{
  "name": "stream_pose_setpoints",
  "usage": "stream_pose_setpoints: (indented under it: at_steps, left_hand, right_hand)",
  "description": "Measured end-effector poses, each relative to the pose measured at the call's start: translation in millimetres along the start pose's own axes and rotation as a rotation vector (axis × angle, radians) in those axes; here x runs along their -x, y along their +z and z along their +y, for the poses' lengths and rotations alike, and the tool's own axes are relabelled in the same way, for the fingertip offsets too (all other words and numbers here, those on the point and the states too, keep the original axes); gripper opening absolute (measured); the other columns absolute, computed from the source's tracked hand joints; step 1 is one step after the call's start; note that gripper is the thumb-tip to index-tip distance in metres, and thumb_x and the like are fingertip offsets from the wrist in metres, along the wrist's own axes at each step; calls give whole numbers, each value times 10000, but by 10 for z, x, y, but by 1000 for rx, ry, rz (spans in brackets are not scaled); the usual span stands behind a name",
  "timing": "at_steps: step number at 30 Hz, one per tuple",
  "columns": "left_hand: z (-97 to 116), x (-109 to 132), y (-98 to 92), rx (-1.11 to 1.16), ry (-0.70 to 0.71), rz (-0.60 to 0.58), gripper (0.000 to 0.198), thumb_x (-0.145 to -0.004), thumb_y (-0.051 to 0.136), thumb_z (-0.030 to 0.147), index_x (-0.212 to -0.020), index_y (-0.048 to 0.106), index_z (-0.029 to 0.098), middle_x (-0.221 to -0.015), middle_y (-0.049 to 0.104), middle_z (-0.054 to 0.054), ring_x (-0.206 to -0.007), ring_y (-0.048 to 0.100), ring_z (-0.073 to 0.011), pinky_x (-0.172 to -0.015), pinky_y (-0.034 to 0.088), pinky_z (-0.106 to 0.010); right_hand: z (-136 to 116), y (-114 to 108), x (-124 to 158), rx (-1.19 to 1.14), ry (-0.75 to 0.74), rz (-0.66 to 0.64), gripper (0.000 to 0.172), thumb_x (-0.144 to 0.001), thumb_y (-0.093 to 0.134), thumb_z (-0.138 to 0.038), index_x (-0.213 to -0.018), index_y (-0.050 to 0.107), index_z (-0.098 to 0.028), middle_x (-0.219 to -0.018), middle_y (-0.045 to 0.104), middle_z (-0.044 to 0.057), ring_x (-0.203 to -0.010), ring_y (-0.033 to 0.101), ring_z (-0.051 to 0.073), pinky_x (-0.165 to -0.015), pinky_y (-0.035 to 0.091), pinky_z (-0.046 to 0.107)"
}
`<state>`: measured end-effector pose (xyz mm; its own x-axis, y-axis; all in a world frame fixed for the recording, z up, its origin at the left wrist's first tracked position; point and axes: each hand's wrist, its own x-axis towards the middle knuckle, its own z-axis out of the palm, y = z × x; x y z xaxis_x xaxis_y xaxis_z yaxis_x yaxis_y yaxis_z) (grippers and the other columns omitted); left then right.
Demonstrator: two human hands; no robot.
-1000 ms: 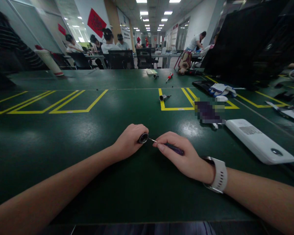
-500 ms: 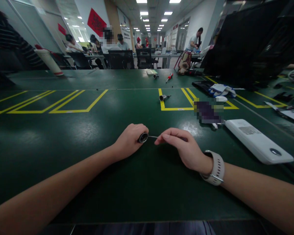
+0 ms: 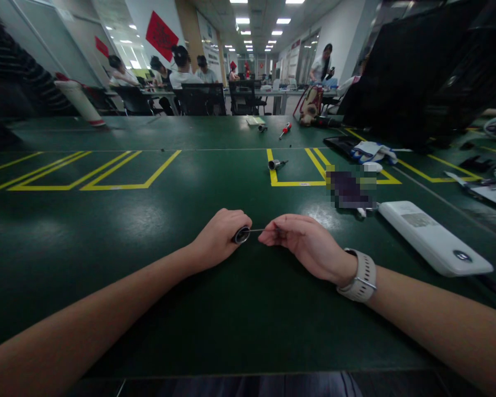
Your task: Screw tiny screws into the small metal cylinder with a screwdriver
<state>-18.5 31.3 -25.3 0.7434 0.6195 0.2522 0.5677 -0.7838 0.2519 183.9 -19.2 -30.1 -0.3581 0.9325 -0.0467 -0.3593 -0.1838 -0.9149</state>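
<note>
My left hand (image 3: 217, 237) is closed round a small metal cylinder (image 3: 242, 235) whose round open end faces right. My right hand (image 3: 303, 242) pinches a small screwdriver (image 3: 261, 229); its thin shaft reaches into the cylinder's end. The handle is hidden inside the fingers. Both hands rest on the dark green table (image 3: 149, 231). A white watch (image 3: 361, 275) is on my right wrist.
A white flat device (image 3: 432, 237) lies to the right. A second metal cylinder (image 3: 276, 164) sits on a yellow line, a red-handled screwdriver (image 3: 285, 130) and white gloves (image 3: 374, 150) lie farther back. People sit at tables behind. Dark equipment stands at the far right.
My right hand has rolled over the screwdriver, so the purple handle is now hidden in the fingers, and the wrist has drawn slightly back. The left hand has stayed put.
</note>
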Motion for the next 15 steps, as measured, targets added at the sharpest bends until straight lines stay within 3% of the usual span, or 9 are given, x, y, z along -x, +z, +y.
stream_pose_setpoints:
  at_steps: [3,7,10,12,15]
  left_hand:
    - [-2,-6,0,18,-25,19,82,-763,459,95,-771,482,174,-783,564,-16,-711,504,-157,-674,358,-296]
    - [-1,-8,17,-40,-21,0,89,-777,450,100,-786,504,169,-770,569,-23,-709,511,-165,-669,353,-306]
    - [11,-8,29,-110,19,-20,98,-801,436,116,-789,522,162,-754,568,-36,-705,511,-178,-654,341,-316]
    - [19,-8,28,-120,25,-26,110,-809,425,116,-791,525,158,-754,566,-42,-708,510,-182,-655,339,-321]
    - [19,-9,18,-93,-1,-16,119,-790,422,90,-783,520,157,-752,563,-40,-707,510,-182,-659,340,-321]
  right_hand:
    - [1,25,25,63,-62,29,168,-833,540,-259,-798,674,-163,-835,697,51,-826,638,167,-832,462,355]
    - [-43,107,123,512,-268,49,183,-856,522,-264,-814,686,-193,-826,680,32,-805,612,169,-781,460,344]
    - [-68,142,160,743,-299,40,160,-847,540,-253,-821,691,-208,-800,671,23,-755,591,165,-724,447,332]
    - [-64,126,140,648,-252,29,168,-849,537,-259,-826,692,-199,-826,681,30,-792,604,169,-750,449,335]
    - [-43,65,70,308,-120,23,176,-843,536,-253,-806,688,-172,-849,698,46,-839,627,172,-817,453,349]
